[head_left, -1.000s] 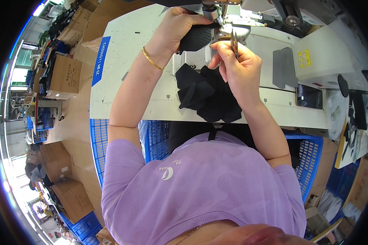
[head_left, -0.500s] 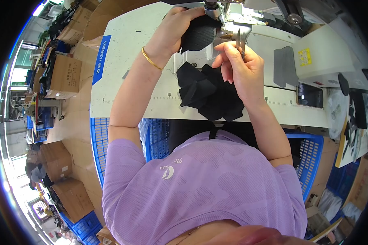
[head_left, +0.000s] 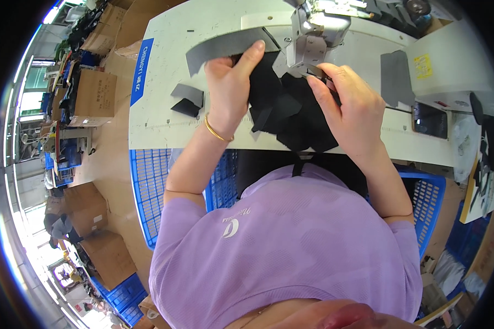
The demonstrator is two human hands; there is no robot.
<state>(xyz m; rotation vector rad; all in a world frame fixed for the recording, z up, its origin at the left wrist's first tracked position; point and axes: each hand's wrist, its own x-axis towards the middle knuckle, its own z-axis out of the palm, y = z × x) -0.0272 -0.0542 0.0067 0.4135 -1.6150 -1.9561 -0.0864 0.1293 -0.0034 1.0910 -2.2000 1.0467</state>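
Black fabric piece (head_left: 291, 109): on the white table (head_left: 164, 104), just below the sewing machine head (head_left: 307, 38). Left hand (head_left: 230, 82): laid flat, fingers together, pressing the fabric. Right hand (head_left: 348, 107): fingertips pinching the fabric edge beside the machine head.

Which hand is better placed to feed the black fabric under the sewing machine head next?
Right, likely. The right hand has its fingertips on the black fabric right at the foot of the sewing machine head. The left hand lies flat on the fabric further left, better suited to steadying it.
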